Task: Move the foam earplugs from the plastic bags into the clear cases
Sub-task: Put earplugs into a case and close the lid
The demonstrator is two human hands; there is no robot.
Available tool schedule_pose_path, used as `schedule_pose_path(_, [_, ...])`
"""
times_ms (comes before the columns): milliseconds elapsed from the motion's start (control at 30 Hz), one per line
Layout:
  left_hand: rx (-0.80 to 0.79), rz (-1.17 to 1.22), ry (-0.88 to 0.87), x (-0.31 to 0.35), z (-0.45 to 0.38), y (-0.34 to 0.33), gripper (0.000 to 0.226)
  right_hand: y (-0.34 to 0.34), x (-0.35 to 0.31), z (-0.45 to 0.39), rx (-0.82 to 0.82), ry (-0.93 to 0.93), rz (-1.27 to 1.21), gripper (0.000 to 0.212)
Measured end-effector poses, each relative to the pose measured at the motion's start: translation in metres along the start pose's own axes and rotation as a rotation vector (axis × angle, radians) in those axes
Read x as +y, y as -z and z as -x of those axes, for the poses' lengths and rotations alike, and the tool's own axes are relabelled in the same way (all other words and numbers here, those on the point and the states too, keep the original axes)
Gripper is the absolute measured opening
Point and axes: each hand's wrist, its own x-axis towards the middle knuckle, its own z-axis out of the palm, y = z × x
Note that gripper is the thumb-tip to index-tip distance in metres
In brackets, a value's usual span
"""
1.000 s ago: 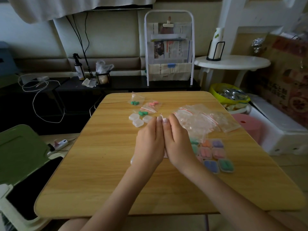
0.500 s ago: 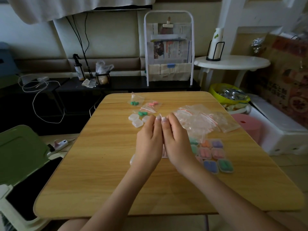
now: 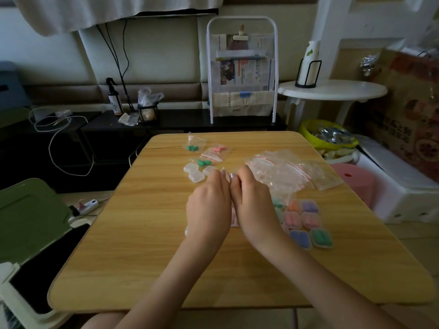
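Between the fingers of both hands, a small clear plastic bag (image 3: 234, 216) is hanging, mostly hidden; the left hand (image 3: 209, 206) and right hand (image 3: 253, 205) are curling against each other and appear to be pinching its top edge, though the grip itself cannot be made out. Just beyond the left fingers (image 3: 219, 178), the empty clear cases (image 3: 194, 172) are lying on the wooden table (image 3: 133, 257), nearer that hand.

Bare forearms, no sleeves, pale glossy nails (image 3: 232, 176)
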Motion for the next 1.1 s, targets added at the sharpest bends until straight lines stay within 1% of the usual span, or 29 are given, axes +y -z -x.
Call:
schedule_pose_path(100, [-0.033, -0.119, 0.033, -0.002, -0.001, -0.001, 0.037, 0.002, -0.001, 0.0, -0.009, 0.02, 0.123, 0.02])
schedule_pose_path(200, [0.036, -0.187, -0.019, -0.004, 0.001, -0.003, 0.046, 0.003, 0.002, -0.002, 0.092, 0.095, 0.256, 0.017])
schedule_pose_path(233, [0.058, -0.21, -0.037, -0.004, 0.001, -0.004, 0.045, 0.003, 0.002, -0.004, 0.132, 0.11, 0.279, 0.02])
schedule_pose_path(300, [0.013, -0.263, -0.007, -0.002, 0.001, -0.004, 0.037, 0.005, 0.003, -0.005, 0.178, 0.138, 0.338, 0.025])
schedule_pose_path(333, [-0.019, -0.288, 0.025, -0.002, 0.0, -0.003, 0.034, 0.005, 0.004, -0.006, 0.189, 0.155, 0.373, 0.023])
schedule_pose_path(400, [-0.002, -0.319, 0.04, -0.004, -0.003, -0.001, 0.034, 0.007, 0.008, -0.008, 0.191, 0.203, 0.413, 0.016])
schedule_pose_path(500, [0.021, -0.285, 0.025, -0.005, -0.003, 0.001, 0.037, 0.011, 0.012, -0.011, 0.087, 0.313, 0.423, 0.019])
schedule_pose_path(567, [0.005, -0.281, 0.028, -0.007, -0.003, 0.0, 0.035, 0.013, 0.012, -0.013, 0.015, 0.311, 0.403, 0.023])
schedule_pose_path(700, [0.01, -0.281, 0.023, -0.007, -0.005, 0.001, 0.034, 0.02, 0.011, -0.016, -0.098, 0.142, 0.273, 0.009])
schedule_pose_path(800, [0.015, -0.251, -0.028, -0.007, -0.006, 0.002, 0.036, 0.024, 0.008, -0.016, -0.277, 0.036, 0.342, 0.018])
schedule_pose_path(867, [0.038, -0.226, -0.119, -0.007, -0.005, 0.002, 0.038, 0.03, 0.0, -0.014, -0.418, -0.085, 0.304, 0.016])
schedule_pose_path(900, [0.05, -0.209, -0.195, -0.007, -0.004, 0.002, 0.038, 0.033, -0.005, -0.014, -0.506, -0.109, 0.345, 0.013])
schedule_pose_path(967, [0.055, -0.148, -0.342, -0.005, -0.001, 0.001, 0.035, 0.033, -0.009, -0.015, -0.651, -0.126, 0.508, 0.025])
schedule_pose_path(1000, [0.058, -0.127, -0.411, -0.004, 0.001, 0.001, 0.034, 0.031, -0.006, -0.015, -0.66, -0.117, 0.557, 0.031])
schedule_pose_path(1033, [0.066, -0.12, -0.473, -0.004, 0.002, 0.0, 0.033, 0.028, -0.002, -0.016, -0.624, -0.121, 0.557, 0.03])
schedule_pose_path(1100, [0.086, -0.118, -0.519, -0.003, 0.002, 0.0, 0.031, 0.025, 0.005, -0.018, -0.49, -0.169, 0.42, 0.018])
